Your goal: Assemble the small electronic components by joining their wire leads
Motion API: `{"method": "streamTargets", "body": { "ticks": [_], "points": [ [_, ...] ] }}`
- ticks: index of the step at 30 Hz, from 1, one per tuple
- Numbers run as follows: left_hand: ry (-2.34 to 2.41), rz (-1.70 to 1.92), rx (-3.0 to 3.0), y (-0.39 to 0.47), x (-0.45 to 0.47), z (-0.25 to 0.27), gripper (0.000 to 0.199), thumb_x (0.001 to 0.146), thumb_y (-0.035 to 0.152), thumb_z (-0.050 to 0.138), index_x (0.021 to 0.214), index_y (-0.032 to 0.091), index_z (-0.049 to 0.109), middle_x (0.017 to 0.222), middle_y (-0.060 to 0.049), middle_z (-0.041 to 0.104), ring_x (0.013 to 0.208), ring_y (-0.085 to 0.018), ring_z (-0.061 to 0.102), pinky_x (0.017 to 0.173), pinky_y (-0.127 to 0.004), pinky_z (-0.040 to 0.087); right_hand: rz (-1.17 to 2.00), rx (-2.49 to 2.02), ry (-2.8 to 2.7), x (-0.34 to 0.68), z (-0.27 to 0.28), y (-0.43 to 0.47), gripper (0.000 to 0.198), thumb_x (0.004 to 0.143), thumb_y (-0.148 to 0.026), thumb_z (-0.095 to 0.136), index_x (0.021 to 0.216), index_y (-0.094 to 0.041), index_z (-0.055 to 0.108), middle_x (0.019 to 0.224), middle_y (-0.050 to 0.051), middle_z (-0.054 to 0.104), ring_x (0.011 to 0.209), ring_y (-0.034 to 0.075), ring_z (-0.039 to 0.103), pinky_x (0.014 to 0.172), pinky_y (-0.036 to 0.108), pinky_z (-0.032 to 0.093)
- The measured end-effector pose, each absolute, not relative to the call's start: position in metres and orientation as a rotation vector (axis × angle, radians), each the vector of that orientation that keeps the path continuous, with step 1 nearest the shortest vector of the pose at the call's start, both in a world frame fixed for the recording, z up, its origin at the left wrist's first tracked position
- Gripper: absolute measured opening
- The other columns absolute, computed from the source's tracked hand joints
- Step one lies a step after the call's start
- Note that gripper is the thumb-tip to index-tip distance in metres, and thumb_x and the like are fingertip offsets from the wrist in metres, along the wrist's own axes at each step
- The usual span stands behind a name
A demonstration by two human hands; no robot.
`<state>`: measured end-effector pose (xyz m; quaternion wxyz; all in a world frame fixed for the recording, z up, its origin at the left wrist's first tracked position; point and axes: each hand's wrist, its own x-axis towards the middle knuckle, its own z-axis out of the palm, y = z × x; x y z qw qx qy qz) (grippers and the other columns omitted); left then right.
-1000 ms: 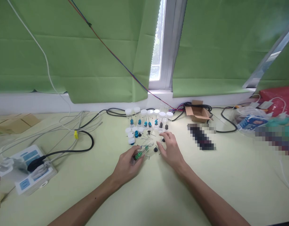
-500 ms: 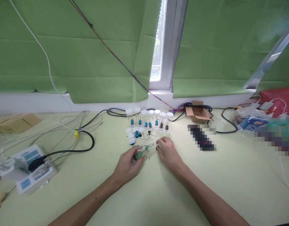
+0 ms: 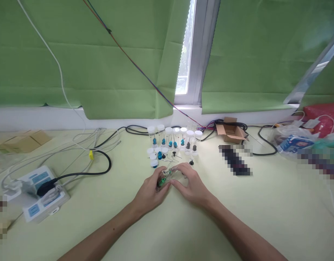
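My left hand (image 3: 150, 187) is closed around a clear tube (image 3: 165, 178) with green parts inside, held tilted low over the table. My right hand (image 3: 190, 183) grips the tube's right end between thumb and fingers, which partly hide it. A small black part (image 3: 191, 162) lies just beyond my right hand. Past my fingers are several white caps (image 3: 153, 163), a blue part (image 3: 159, 155) and another black part (image 3: 174, 154), beside thin metal rods. Behind these stands a row of clear tubes with white caps (image 3: 169, 130), holding blue or dark parts.
A white power strip (image 3: 44, 195) with plugs and tangled cables is at the left. An open cardboard box (image 3: 230, 132) stands at the back right, near a blurred dark object (image 3: 235, 160). Bags (image 3: 286, 136) lie at the far right; yellowish boxes (image 3: 25, 141) at the far left.
My right hand has let go of the small black part on the table and moved left onto the tube. My left hand still holds the tube. The view has shifted slightly.
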<state>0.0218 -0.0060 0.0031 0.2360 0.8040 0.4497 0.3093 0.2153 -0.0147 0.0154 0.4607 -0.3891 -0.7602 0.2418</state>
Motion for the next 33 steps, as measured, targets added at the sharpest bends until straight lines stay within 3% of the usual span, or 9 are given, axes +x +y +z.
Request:
{"method": "streamTargets", "body": {
  "ticks": [7,11,15,20,27,33],
  "points": [
    [1.154,0.741,2.228,-0.011,0.022,0.008,0.054,0.089,0.032,0.052,0.137,0.024,0.028,0.083,0.001,0.063,0.055,-0.013,0.053,0.053,-0.025,0.04,0.802,-0.9,-1.712,0.206,0.019,-0.02,0.019,0.086,-0.022,0.065,0.105,-0.02,0.062,0.1,0.005,0.066,0.095,0.02,0.059,0.086,0.034,0.048],
    [1.038,0.789,2.352,-0.009,0.018,0.006,0.069,0.08,0.038,0.065,0.139,0.024,0.031,0.085,0.0,0.063,0.065,-0.017,0.059,0.059,-0.028,0.046,0.897,-0.89,-1.581,0.204,0.017,-0.021,0.013,0.089,-0.026,0.06,0.101,-0.019,0.06,0.098,0.005,0.065,0.092,0.02,0.062,0.085,0.035,0.049],
    [1.272,1.218,2.404,0.007,0.011,0.001,0.024,0.091,0.027,0.051,0.114,0.02,0.056,0.103,-0.008,0.062,0.095,-0.022,0.06,0.083,-0.036,0.049,0.931,-0.882,-1.429,0.205,0.017,-0.019,0.014,0.09,-0.031,0.061,0.096,-0.02,0.054,0.094,0.006,0.064,0.092,0.02,0.063,0.084,0.036,0.05],
    [1.512,1.227,2.464,0.029,0.003,-0.003,0.029,0.09,0.028,0.053,0.116,0.02,0.062,0.114,-0.011,0.061,0.111,-0.027,0.055,0.096,-0.043,0.047,0.946,-0.931,-1.368,0.206,0.018,-0.016,0.016,0.089,-0.034,0.061,0.093,-0.02,0.053,0.088,0.004,0.062,0.086,0.02,0.062,0.079,0.035,0.05],
    [1.595,1.087,2.412,0.032,0.0,-0.01,0.037,0.09,0.034,0.053,0.123,0.018,0.061,0.117,-0.012,0.062,0.115,-0.029,0.053,0.096,-0.046,0.047,0.986,-0.938,-1.346,0.205,0.014,-0.015,0.018,0.09,-0.036,0.06,0.093,-0.02,0.053,0.082,0.001,0.058,0.075,0.016,0.06,0.072,0.032,0.05],
    [1.569,1.074,2.394,0.03,0.001,-0.008,0.02,0.09,0.032,0.052,0.096,0.02,0.067,0.107,-0.01,0.063,0.107,-0.027,0.056,0.09,-0.042,0.049,1.132,-0.893,-1.254,0.204,0.014,-0.012,0.024,0.089,-0.042,0.06,0.09,-0.02,0.05,0.078,-0.001,0.056,0.056,0.011,0.056,0.057,0.028,0.049]
  ]
}}
